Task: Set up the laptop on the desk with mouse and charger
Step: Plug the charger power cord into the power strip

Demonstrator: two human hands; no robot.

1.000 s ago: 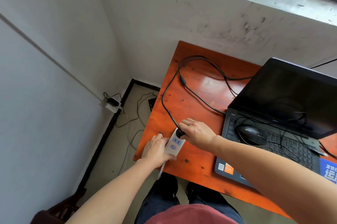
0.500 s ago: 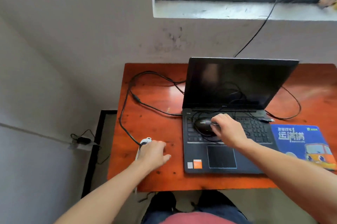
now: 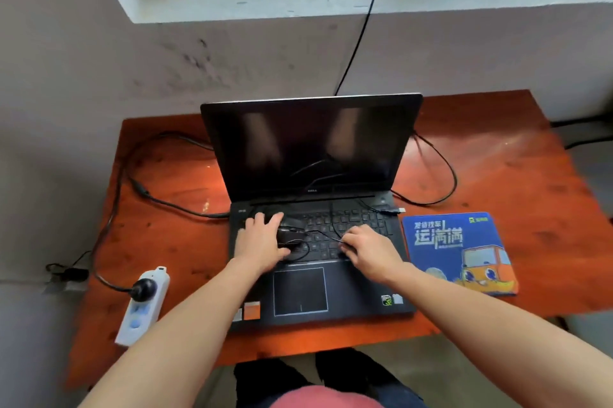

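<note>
From the head view, an open black laptop (image 3: 318, 241) sits mid-desk (image 3: 497, 155), its glossy screen dark. The left hand (image 3: 262, 241) lies on the rounded black mouse (image 3: 288, 231) on the keyboard; the right hand (image 3: 368, 251) pinches the thin mouse cord (image 3: 326, 235). A blue rectangular mouse pad (image 3: 454, 251) lies toward the right edge. The charger plug (image 3: 144, 288) sits in a white power strip (image 3: 142, 304) at the front-left corner.

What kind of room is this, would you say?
Probably a plain home or small-office work corner: an orange wooden desk against a scuffed wall under a window sill, with a laptop and power strip.
</note>
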